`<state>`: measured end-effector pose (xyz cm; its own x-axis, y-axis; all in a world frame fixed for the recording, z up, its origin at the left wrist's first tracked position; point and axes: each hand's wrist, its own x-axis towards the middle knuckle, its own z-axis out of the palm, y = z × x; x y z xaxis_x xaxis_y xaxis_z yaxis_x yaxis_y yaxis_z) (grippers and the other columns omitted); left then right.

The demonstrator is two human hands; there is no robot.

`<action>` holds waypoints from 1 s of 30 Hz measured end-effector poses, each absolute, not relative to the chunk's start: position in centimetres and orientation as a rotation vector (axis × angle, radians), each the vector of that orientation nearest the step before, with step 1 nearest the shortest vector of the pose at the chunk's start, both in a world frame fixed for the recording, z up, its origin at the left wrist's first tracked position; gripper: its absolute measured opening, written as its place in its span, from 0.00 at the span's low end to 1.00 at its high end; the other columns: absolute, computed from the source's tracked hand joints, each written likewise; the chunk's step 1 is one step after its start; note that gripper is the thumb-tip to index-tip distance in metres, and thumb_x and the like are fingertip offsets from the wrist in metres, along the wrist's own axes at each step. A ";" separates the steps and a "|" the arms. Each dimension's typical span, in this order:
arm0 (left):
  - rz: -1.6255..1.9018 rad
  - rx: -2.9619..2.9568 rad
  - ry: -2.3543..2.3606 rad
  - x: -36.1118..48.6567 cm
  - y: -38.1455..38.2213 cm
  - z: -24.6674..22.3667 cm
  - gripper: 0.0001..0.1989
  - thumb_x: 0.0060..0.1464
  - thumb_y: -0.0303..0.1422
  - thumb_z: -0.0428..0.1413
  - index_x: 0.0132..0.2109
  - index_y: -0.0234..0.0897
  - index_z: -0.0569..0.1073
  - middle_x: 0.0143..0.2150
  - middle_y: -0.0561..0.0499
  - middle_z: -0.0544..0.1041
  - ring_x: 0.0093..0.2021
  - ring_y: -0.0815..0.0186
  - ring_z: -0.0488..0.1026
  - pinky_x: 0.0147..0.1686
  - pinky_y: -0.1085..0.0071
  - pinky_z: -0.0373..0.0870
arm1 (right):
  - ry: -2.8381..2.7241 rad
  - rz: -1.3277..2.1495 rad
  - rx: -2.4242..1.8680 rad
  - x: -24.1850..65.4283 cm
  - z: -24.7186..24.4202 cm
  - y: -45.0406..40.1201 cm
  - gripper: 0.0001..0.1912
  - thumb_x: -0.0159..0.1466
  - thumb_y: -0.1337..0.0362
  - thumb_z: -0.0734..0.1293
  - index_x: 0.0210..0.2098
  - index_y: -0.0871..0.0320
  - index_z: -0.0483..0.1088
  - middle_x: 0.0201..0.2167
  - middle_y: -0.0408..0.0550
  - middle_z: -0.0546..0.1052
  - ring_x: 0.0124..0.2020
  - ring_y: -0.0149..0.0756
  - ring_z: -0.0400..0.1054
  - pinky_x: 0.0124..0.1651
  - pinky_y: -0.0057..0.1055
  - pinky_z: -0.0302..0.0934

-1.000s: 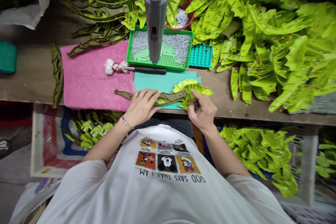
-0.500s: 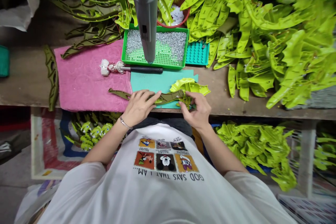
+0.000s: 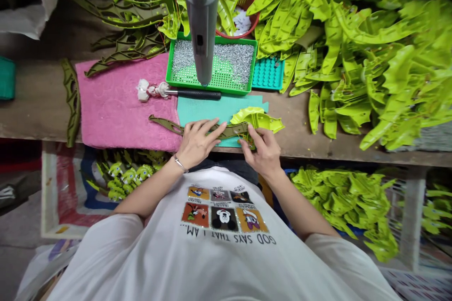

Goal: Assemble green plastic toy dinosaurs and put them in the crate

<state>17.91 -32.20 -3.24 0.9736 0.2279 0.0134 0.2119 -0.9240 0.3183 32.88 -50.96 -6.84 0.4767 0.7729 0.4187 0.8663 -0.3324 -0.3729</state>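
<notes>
A long curved olive-green plastic part point(image 3: 233, 130) lies across the pink towel and the teal mat near the bench's front edge. My left hand point(image 3: 199, 143) rests palm down over its middle, with the fingers reaching across it. At its right end, my right hand point(image 3: 263, 148) has thumb and index finger bent around the tip, where thin wires and small yellow-green bits show. Just behind that end is a bright yellow-green plastic shell point(image 3: 259, 116), partly hidden by the right fingers. What lies beneath my left palm is hidden.
A grey power screwdriver point(image 3: 203, 33) hangs above a green tray point(image 3: 212, 90) of screws. A black-handled tool point(image 3: 197, 94) lies before it. Yellow-green parts point(image 3: 353, 56) heap up at right; olive parts point(image 3: 127, 14) stack at back left. A pink towel point(image 3: 123, 108) covers the bench at left.
My right index finger has come down onto the right end of the olive part, nearer the thumb. My left hand stays over the part, and the whole view has shifted slightly.
</notes>
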 end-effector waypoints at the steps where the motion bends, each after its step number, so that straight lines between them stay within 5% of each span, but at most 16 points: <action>1: 0.065 2.797 0.337 17.9 -32.3 -3.3 0.22 0.68 0.39 0.50 0.67 0.49 0.66 0.65 0.45 0.71 0.59 0.54 0.67 0.53 0.56 0.60 | -1.357 -0.229 -2.181 32.9 -6.9 -51.0 0.26 0.66 0.58 0.67 0.63 0.54 0.66 0.42 0.55 0.74 0.41 0.41 0.72 0.45 0.40 0.73; 15: 0.046 2.698 0.347 18.5 -31.3 -3.1 0.21 0.67 0.39 0.53 0.65 0.49 0.69 0.62 0.48 0.74 0.56 0.56 0.67 0.56 0.55 0.59 | -1.569 -0.202 -2.209 33.2 -7.4 -51.3 0.30 0.68 0.56 0.65 0.67 0.59 0.61 0.48 0.60 0.75 0.44 0.46 0.70 0.46 0.44 0.68; 20: 0.084 2.697 0.174 18.7 -30.3 -3.8 0.25 0.66 0.40 0.53 0.67 0.43 0.66 0.64 0.40 0.70 0.60 0.54 0.66 0.56 0.55 0.63 | -1.531 -0.181 -2.179 33.2 -6.5 -51.2 0.31 0.67 0.54 0.67 0.66 0.60 0.63 0.48 0.62 0.75 0.46 0.48 0.69 0.47 0.46 0.68; 25: 0.165 2.770 0.144 18.8 -30.2 -4.5 0.27 0.63 0.38 0.57 0.67 0.42 0.66 0.58 0.39 0.72 0.57 0.53 0.69 0.55 0.53 0.66 | -1.530 0.088 -1.962 37.5 -3.5 -49.0 0.19 0.68 0.56 0.64 0.54 0.56 0.74 0.44 0.55 0.75 0.44 0.43 0.71 0.46 0.43 0.71; 30: 0.098 2.736 0.103 15.4 -29.1 -0.3 0.24 0.63 0.33 0.56 0.65 0.39 0.66 0.54 0.41 0.75 0.52 0.55 0.72 0.56 0.53 0.68 | -1.258 -0.372 -2.132 48.3 -1.7 -45.6 0.17 0.66 0.63 0.62 0.52 0.56 0.75 0.43 0.56 0.76 0.44 0.46 0.70 0.50 0.48 0.67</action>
<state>15.35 -29.06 -0.28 0.9948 0.0864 0.0541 0.0583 -0.9176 0.3931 48.27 -45.59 -1.69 0.5049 0.6832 0.5276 0.8602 -0.3475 -0.3732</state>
